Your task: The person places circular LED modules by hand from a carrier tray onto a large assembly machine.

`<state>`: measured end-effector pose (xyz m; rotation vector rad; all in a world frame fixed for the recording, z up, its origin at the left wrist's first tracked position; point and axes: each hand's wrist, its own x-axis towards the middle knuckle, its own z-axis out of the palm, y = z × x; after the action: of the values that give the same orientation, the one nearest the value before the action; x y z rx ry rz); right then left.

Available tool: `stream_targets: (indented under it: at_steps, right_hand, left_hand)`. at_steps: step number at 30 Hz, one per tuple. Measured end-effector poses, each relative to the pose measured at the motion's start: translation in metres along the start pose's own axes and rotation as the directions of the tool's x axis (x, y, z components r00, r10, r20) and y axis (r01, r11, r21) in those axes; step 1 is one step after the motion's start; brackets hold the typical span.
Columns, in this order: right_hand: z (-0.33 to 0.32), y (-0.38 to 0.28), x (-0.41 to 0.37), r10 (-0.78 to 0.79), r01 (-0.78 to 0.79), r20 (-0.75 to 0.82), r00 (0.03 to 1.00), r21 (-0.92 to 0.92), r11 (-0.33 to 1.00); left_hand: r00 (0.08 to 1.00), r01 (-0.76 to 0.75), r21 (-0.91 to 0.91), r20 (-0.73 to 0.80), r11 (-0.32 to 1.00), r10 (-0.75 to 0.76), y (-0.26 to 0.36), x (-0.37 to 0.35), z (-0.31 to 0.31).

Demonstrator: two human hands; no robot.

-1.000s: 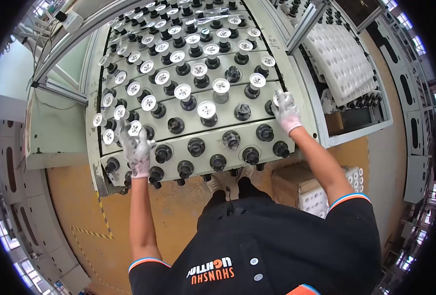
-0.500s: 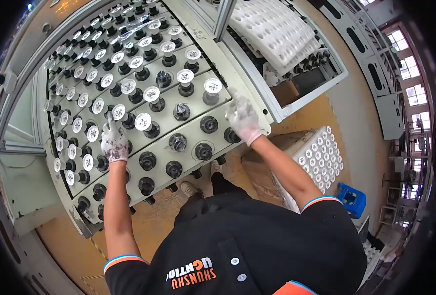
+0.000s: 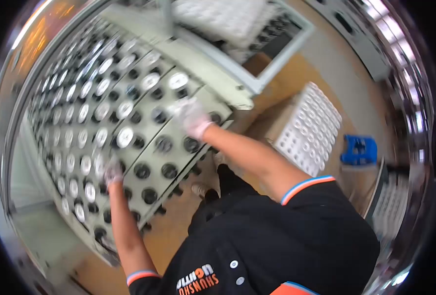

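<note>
My left hand [image 3: 111, 172], in a stained white glove, is over the near left part of a pale green panel [image 3: 198, 101]. Its fingertips are right at a white round lamp piece [image 3: 98, 164]; motion smears them, and I cannot tell what they hold. My gloved right hand [image 3: 191, 117] reaches over the panel's right front, its blurred fingers close to a dark socket [image 3: 159, 115]. Just beyond it is another white disc-topped lamp piece [image 3: 178, 80]. Rows of such pieces stand in black sockets, while several front sockets, such as one black socket [image 3: 169, 170], bear no disc.
Stacked white trays with holes [image 3: 218, 19] lie in a metal frame [image 3: 281, 56] at the back right. Right of me, a white tray of round pieces [image 3: 310, 129] sits by a blue plastic crate [image 3: 359, 150]. A metal upright [image 3: 167, 19] rises behind the panel.
The view has swung, and the panel now appears lower left and blurred. My right hand has shifted left over the front sockets; my left hand has come nearer to me along the rows.
</note>
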<state>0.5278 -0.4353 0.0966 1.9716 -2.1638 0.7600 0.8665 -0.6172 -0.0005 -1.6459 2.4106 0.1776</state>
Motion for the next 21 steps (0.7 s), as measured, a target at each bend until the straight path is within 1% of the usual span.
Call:
stream_targets:
  at_steps: [1, 2, 3, 4, 5, 6, 7, 9, 10, 11, 12, 13, 14, 15, 16, 17, 18, 19, 20, 21]
  right_hand:
    - [0.007, 0.000, 0.002, 0.055, -0.048, 0.110, 0.992, -0.068, 0.997]
    - [0.001, -0.005, 0.008, 0.230, -0.161, 0.443, 0.866, -0.189, 0.969]
    - [0.003, 0.002, 0.000, 0.010, -0.011, 0.016, 1.000, 0.076, 0.997]
    - [-0.022, -0.011, 0.004, 0.163, -0.142, 0.290, 0.943, -0.092, 0.986]
    - [0.001, -0.005, -0.008, 0.204, -0.208, 0.094, 0.974, 0.027, 0.978]
    - [-0.007, -0.003, -0.021, 0.190, -0.190, 0.005, 0.982, -0.003, 0.982]
    - [-0.036, -0.008, -0.033, 0.339, -0.345, 0.080, 0.937, 0.086, 0.935]
    - [-0.058, 0.012, -0.085, 0.391, -0.397, 0.070, 0.918, 0.163, 0.903]
    - [-0.062, 0.028, -0.114, 0.459, -0.452, -0.007, 0.889, 0.155, 0.878]
    - [-0.065, 0.045, -0.147, 0.523, -0.507, -0.081, 0.848, 0.159, 0.847]
    - [-0.074, 0.063, -0.184, 0.579, -0.547, -0.149, 0.801, 0.210, 0.811]
    - [-0.083, 0.083, -0.224, 0.630, -0.578, -0.214, 0.746, 0.262, 0.773]
    - [-0.082, 0.103, -0.268, 0.656, -0.630, -0.296, 0.695, 0.190, 0.753]
    - [-0.079, 0.125, -0.317, 0.669, -0.683, -0.379, 0.639, 0.119, 0.720]
    - [-0.074, 0.148, -0.372, 0.648, -0.703, -0.384, 0.657, -0.002, 0.711]
    - [-0.079, 0.163, -0.419, 0.630, -0.714, -0.383, 0.675, -0.124, 0.689]
    - [-0.097, 0.168, -0.450, 0.806, -0.859, -0.347, 0.480, 0.001, 0.512]
    - [-0.118, 0.172, -0.479, 0.924, -0.951, -0.286, 0.252, 0.102, 0.291]
    - [-0.128, 0.182, -0.514, 0.965, -0.990, -0.239, 0.103, 0.072, 0.124]
    - [-0.135, 0.188, -0.544, 0.978, -0.999, -0.206, 0.040, -0.001, 0.041]
  left_hand:
    - [0.967, 0.015, 0.014, 0.253, 1.000, -0.018, -0.019, 0.010, 0.019]
    - [0.952, -0.267, 0.348, 0.241, 0.899, 0.189, -0.100, 0.087, 0.139]
    - [0.981, -0.127, 0.251, 0.173, 0.960, 0.084, -0.076, 0.053, 0.083]
    - [0.997, -0.072, 0.184, 0.027, 0.980, 0.068, -0.053, 0.042, 0.048]
    - [0.989, -0.049, 0.102, -0.137, 0.994, 0.063, -0.033, 0.033, 0.019]
    - [0.953, -0.053, 0.007, -0.297, 0.999, 0.053, -0.015, 0.022, -0.006]
    - [0.895, -0.090, -0.096, -0.445, 0.991, 0.038, 0.002, 0.008, -0.031]
    - [0.742, -0.266, -0.249, -0.669, 0.931, 0.033, 0.044, -0.027, -0.068]
    - [0.656, -0.374, -0.281, -0.754, 0.884, 0.037, 0.067, -0.046, -0.081]
    - [0.593, -0.473, -0.282, -0.802, 0.835, 0.065, 0.092, -0.063, -0.088]
    - [0.563, -0.550, -0.287, -0.821, 0.784, 0.095, 0.121, -0.083, -0.093]
    - [0.509, -0.664, -0.232, -0.837, 0.710, 0.202, 0.133, -0.082, -0.081]
    - [0.600, -0.716, -0.386, -0.766, 0.582, 0.229, 0.167, -0.100, -0.075]
    - [0.677, -0.720, -0.537, -0.682, 0.439, 0.277, 0.210, -0.124, -0.070]
    - [0.772, -0.627, -0.699, -0.495, 0.345, 0.399, 0.243, -0.131, -0.049]
    - [0.799, -0.481, -0.833, -0.286, 0.275, 0.529, 0.277, -0.140, -0.032]
    - [0.735, -0.449, -0.856, -0.191, 0.256, 0.651, 0.325, -0.165, -0.033]
    - [0.647, -0.416, -0.876, -0.098, 0.242, 0.757, 0.368, -0.190, -0.034]
    - [0.558, -0.488, -0.830, -0.061, 0.268, 0.827, 0.398, -0.199, -0.019]
    - [0.458, -0.560, -0.787, -0.035, 0.258, 0.888, 0.438, -0.207, 0.006]
